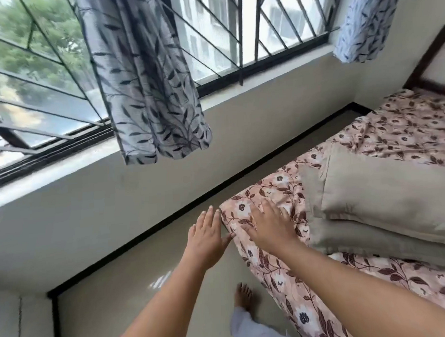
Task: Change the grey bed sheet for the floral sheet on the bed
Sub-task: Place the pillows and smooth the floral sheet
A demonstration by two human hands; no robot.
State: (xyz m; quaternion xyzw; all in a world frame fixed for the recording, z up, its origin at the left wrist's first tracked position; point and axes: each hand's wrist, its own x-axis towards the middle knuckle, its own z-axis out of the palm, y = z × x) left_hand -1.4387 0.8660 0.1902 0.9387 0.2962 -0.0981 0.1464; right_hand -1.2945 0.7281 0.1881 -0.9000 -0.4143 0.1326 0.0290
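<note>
The right hand [268, 223] lies flat, fingers spread, pressing on the floral sheet [284, 265] at the bed's corner. The left hand [206, 236], fingers straight and empty, touches the sheet's edge at its 3 o'clock. Two grey pillows [386, 199] lie at 3 o'clock of the right hand.

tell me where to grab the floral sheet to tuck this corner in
Grip the floral sheet at the loose edge that drapes over the bed corner, just below the left hand. Come from the floor side, the open strip between bed and wall, pinching the hanging fold. The right hand lies flat on top and could pin the cloth meanwhile.
</note>
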